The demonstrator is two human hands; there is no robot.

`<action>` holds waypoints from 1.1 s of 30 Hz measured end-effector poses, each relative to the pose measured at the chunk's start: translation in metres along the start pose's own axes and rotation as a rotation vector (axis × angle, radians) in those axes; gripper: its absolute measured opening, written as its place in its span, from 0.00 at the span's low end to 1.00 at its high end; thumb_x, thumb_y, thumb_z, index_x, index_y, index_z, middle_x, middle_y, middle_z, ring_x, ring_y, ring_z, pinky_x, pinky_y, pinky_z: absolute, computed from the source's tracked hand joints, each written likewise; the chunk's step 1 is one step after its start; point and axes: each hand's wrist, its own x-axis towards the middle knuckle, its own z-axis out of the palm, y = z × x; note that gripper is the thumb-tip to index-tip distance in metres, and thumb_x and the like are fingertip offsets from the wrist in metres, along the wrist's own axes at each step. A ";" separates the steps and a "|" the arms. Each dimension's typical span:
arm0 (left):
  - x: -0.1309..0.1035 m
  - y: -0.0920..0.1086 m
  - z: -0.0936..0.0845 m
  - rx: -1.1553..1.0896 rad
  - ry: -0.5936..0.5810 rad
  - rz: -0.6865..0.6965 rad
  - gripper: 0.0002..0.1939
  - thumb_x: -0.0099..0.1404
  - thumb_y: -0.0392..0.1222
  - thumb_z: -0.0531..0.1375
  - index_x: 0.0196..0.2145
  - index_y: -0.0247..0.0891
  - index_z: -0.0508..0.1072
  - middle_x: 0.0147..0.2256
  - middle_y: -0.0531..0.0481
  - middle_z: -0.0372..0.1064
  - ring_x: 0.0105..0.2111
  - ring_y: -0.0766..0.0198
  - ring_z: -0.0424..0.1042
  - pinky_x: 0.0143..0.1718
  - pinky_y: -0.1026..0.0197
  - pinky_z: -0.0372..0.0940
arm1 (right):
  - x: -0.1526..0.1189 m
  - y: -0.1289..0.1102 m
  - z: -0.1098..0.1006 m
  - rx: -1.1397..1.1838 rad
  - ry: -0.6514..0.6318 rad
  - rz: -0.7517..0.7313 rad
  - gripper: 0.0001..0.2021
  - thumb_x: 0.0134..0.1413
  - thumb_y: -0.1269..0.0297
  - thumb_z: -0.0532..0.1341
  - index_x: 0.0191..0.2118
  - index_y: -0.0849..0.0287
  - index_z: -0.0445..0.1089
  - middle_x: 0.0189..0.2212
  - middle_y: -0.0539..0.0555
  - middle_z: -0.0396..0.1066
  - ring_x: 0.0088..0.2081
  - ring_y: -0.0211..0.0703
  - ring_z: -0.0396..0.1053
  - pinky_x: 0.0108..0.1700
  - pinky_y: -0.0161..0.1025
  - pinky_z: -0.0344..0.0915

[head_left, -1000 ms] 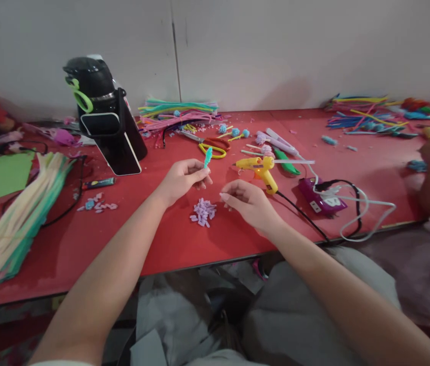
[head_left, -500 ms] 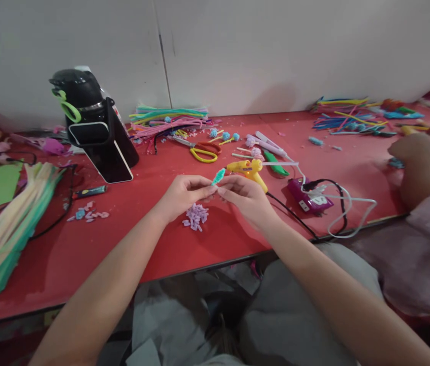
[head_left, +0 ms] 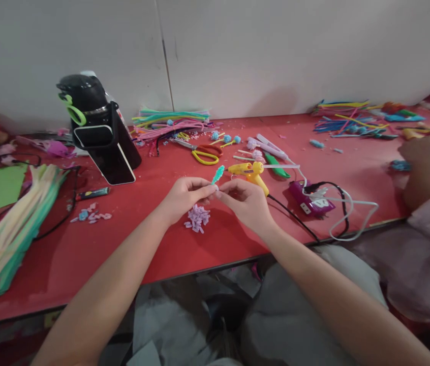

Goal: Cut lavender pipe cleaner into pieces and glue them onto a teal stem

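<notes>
Between my two hands stands a short fuzzy teal pipe cleaner piece [head_left: 218, 174], its tip pointing up and slightly right. My left hand [head_left: 191, 197] pinches its lower end between thumb and fingers. Closed as well, my right hand [head_left: 247, 203] has its thumb and fingertips against that same lower end, which the fingers hide. A pile of small lilac pieces [head_left: 197, 218] lies on the red table [head_left: 203, 254] just below my left hand. Directly behind my right hand rests a yellow glue gun [head_left: 251, 174] with a white glue stick in its back.
A black bottle [head_left: 102, 132] stands back left, near pipe cleaner bundles [head_left: 12, 231]. Scissors [head_left: 203, 152], a green tool [head_left: 276, 165] and a purple power strip [head_left: 310, 198] with cords lie around. At right, another person's arm [head_left: 426, 168] rests by more pipe cleaners [head_left: 348, 122].
The teal piece shows more of its length, as my right fingers have slid down from its side to its base. The camera view has shifted slightly.
</notes>
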 end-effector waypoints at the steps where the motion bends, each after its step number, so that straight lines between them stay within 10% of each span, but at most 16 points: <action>1: 0.000 -0.001 0.000 -0.020 0.007 -0.004 0.13 0.58 0.49 0.69 0.31 0.36 0.81 0.28 0.50 0.74 0.27 0.69 0.68 0.31 0.64 0.64 | -0.001 0.000 0.000 -0.026 0.009 -0.014 0.09 0.54 0.56 0.68 0.32 0.55 0.75 0.29 0.52 0.77 0.31 0.41 0.72 0.36 0.41 0.68; 17: 0.001 -0.009 -0.003 -0.104 -0.076 0.008 0.11 0.60 0.47 0.69 0.31 0.36 0.80 0.27 0.52 0.73 0.26 0.71 0.68 0.31 0.65 0.64 | 0.002 0.000 -0.003 0.089 -0.074 -0.023 0.11 0.57 0.53 0.67 0.36 0.55 0.76 0.33 0.52 0.78 0.36 0.43 0.74 0.42 0.43 0.71; 33: 0.003 -0.011 0.003 -0.345 -0.011 -0.042 0.14 0.51 0.46 0.76 0.33 0.35 0.84 0.29 0.49 0.77 0.27 0.72 0.71 0.32 0.67 0.66 | -0.003 -0.005 0.009 0.275 0.144 0.045 0.10 0.54 0.55 0.69 0.32 0.56 0.76 0.27 0.50 0.74 0.30 0.38 0.70 0.36 0.39 0.69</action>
